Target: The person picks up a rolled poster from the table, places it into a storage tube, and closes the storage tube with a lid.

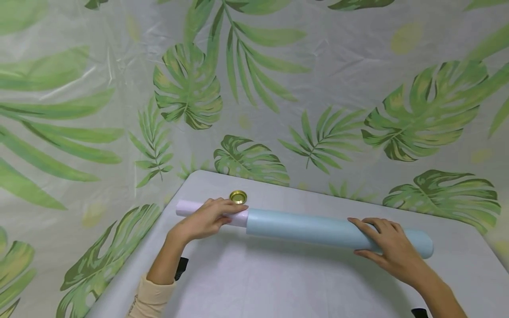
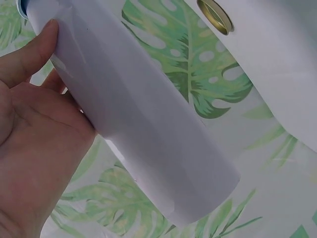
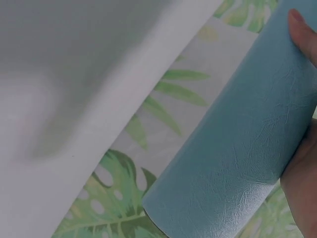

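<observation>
A pale lilac roll (image 1: 187,207) has its right end in the mouth of a light blue tube (image 1: 294,225), and its left part sticks out. My left hand (image 1: 208,218) holds the roll close to that mouth, thumb on the near side. In the left wrist view the roll's smooth, slightly creased surface (image 2: 133,109) runs down to its free end. My right hand (image 1: 391,247) grips the blue tube towards its right end, thumb below and fingers over the top. The tube's finely wrinkled skin (image 3: 233,144) shows in the right wrist view.
A shallow round gold lid (image 1: 238,197) lies on the white table (image 1: 278,287), just beyond my left hand. Leaf-patterned sheeting (image 1: 254,115) hangs behind the table and along its left side. The table's far edge runs behind the tube.
</observation>
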### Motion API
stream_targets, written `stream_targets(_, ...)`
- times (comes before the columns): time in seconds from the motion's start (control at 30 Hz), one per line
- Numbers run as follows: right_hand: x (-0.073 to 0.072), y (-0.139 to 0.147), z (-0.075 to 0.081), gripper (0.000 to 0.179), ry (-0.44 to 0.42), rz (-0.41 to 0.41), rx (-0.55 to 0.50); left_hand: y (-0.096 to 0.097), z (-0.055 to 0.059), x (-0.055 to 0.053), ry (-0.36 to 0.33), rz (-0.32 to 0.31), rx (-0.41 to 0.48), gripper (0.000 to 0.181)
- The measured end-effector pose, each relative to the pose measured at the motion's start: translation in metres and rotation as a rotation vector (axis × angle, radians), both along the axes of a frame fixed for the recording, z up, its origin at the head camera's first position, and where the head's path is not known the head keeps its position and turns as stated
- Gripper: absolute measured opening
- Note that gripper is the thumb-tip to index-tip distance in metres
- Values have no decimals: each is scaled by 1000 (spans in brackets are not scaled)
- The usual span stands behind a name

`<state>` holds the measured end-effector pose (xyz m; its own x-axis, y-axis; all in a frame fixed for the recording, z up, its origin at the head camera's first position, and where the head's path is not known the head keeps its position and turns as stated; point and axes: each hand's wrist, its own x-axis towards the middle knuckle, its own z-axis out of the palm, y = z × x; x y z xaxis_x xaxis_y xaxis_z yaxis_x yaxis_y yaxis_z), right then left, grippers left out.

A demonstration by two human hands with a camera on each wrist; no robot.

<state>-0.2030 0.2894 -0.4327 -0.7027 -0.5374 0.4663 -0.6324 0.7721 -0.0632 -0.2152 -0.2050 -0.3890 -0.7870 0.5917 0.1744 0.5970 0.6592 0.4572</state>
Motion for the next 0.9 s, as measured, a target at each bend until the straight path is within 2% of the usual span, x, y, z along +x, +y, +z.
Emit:
stream_targets(0.2,0,-3,-1,93,9,-6,-8,4,0,0,17,-4,-20,49)
stream_targets(0.37,0,-4,-1,94,47,-1,-27,7,-2,1,33,-5,-29,52)
stream_targets(0.53,-1,-3,0,95,78,7,-50,8,-2,3,47,2,-10,57)
stream_targets(0.9,2,2,-2,96,91,-1,-72,6,-4,3,152,-8,17,63)
